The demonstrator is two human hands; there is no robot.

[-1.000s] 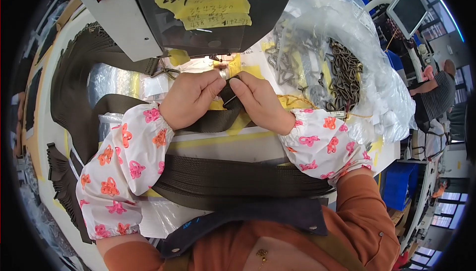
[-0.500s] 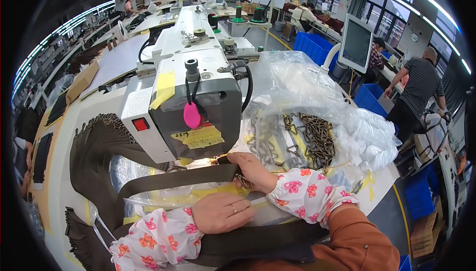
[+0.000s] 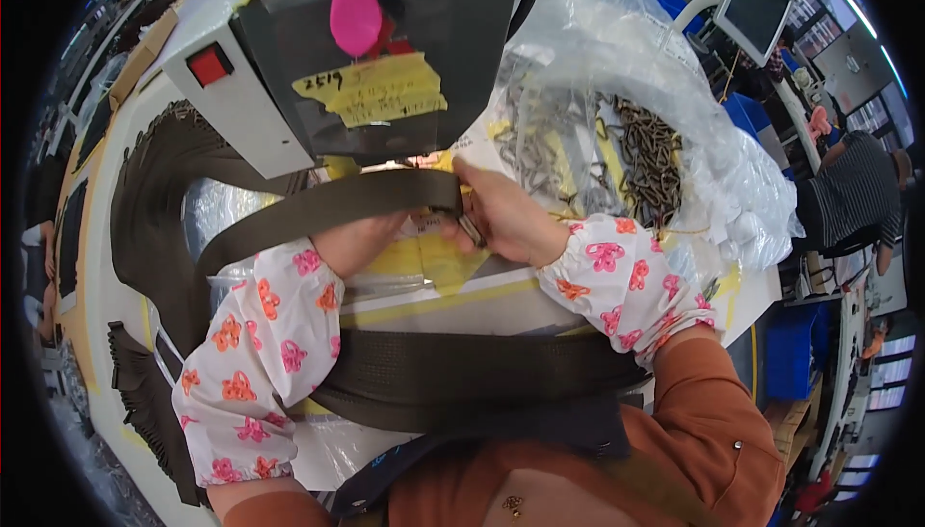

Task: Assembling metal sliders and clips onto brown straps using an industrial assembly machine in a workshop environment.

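My right hand (image 3: 511, 214) pinches the end of a dark olive webbing strap (image 3: 328, 207), and a bronze-coloured metal buckle (image 3: 471, 230) sits at that end by my fingers. The strap arches leftward, below the sewing machine head (image 3: 376, 55). My left hand (image 3: 361, 243) reaches under the arch toward the buckle; the strap hides most of its fingers, so its grip cannot be made out. More dark straps lie in a bundle (image 3: 154, 204) on the left. Another dark band (image 3: 472, 368) lies across the table close to my body.
A clear plastic bag (image 3: 742, 223) lies open at the right, with a heap of bronze metal buckles (image 3: 650, 156) in it. Beyond it stand a screen on an arm (image 3: 756, 2) and a blue bin (image 3: 795, 349). A person in a striped top (image 3: 858, 185) is at the far right.
My view has tilted down and closer to the machine. My left hand has gone from lying below the strap to reaching under it beside my right hand. My right hand still holds the strap end.
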